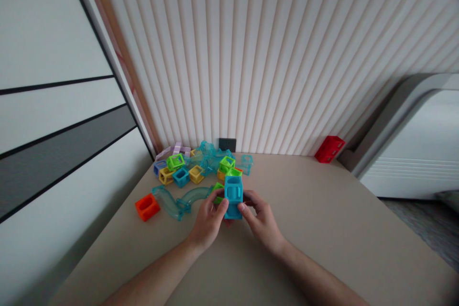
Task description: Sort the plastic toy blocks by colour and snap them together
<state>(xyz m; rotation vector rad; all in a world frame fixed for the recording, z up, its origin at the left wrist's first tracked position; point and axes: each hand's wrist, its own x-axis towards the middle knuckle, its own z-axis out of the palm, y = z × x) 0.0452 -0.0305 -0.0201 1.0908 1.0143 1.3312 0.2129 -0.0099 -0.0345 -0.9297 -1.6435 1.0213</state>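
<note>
Between my two hands is a stack of blue hollow toy blocks point(234, 191), held over the middle of the table. My left hand point(211, 217) grips its left side, thumb at the near face. My right hand point(261, 220) is closed on the right side in the same way. Something reddish shows just under the stack, partly hidden. Behind it, a green block point(217, 191) sits beside my left fingers, and another green block point(227, 164) rests farther back. Left of my hands lie clear teal curved tube pieces point(195, 195) and an orange-red block point(147, 207).
At the back left is a pile of toy pieces: a yellow block point(196, 174), a blue block point(181, 177), lilac pieces point(178, 149) and clear teal tracks point(211, 155). A red box point(329, 148) stands at the back right by the ribbed wall point(251, 57). A black plate point(227, 144) leans there too.
</note>
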